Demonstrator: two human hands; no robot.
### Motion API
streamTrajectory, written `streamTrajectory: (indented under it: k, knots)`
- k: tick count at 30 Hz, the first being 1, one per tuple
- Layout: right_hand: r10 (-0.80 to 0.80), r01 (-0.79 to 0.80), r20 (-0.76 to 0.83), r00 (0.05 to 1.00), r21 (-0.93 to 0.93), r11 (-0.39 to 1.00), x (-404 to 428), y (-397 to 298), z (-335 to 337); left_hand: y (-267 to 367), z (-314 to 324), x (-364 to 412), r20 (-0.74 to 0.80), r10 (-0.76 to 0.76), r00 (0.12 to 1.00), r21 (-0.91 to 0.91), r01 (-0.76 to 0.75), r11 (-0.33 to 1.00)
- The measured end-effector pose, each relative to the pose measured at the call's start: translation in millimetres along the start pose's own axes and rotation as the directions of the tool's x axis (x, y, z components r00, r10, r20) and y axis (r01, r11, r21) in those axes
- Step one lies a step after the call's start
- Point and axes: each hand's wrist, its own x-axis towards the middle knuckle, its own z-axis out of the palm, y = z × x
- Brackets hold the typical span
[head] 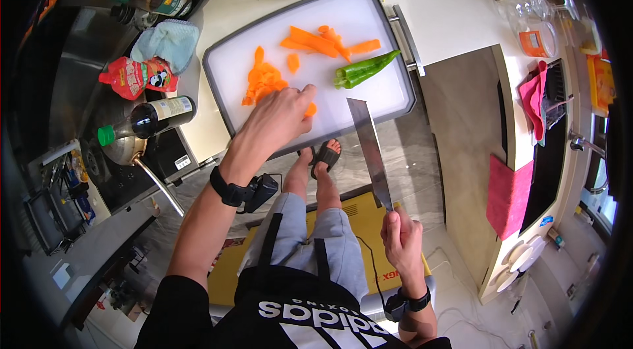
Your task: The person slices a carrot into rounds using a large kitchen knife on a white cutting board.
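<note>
My right hand (403,240) grips the handle of a kitchen knife (371,151) with a broad steel blade. The blade points away from me, its tip just over the near edge of the white cutting board (321,74). My left hand (279,119) reaches over the board with curled fingers, beside a heap of sliced carrot (264,79). A small carrot piece (310,110) shows at its fingers; what lies under the palm is hidden. Farther back are larger carrot pieces (316,41) and one loose slice (293,63). A green pepper piece (367,70) rests at the right.
Left of the board stand a green-capped bottle (158,114), a red pouch (141,77) and a pale blue cloth (168,44). A pan handle (158,185) juts out below them. A metal bar handle (409,39) borders the board's right side, by a cabinet (465,151).
</note>
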Motion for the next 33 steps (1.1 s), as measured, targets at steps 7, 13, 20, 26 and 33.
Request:
streamTrajectory:
  k: [7, 13, 20, 26, 33]
  knots:
    - [-0.041, 0.039, -0.043, 0.998, -0.037, 0.999, 13, -7, 23, -8, 5, -20, -0.227, -0.015, 0.974, -0.117, -0.011, 0.993]
    - [-0.086, 0.081, -0.051, 0.995, -0.097, 0.992, 32, -27, 56, -4, 21, -68, -0.309, -0.029, 0.951, -0.105, -0.004, 0.995]
    - [-0.101, 0.090, -0.061, 0.993, -0.167, 0.982, 42, -38, 79, -3, 43, -69, -0.231, -0.032, 0.972, -0.032, 0.025, 0.999]
    - [-0.114, 0.093, -0.080, 0.990, -0.224, 0.970, 47, -30, 90, -3, 43, -69, -0.172, -0.074, 0.982, 0.002, 0.075, 0.997]
    - [-0.115, 0.089, -0.088, 0.989, -0.254, 0.963, 46, -28, 93, 5, 35, -67, -0.166, -0.118, 0.979, -0.037, 0.113, 0.993]
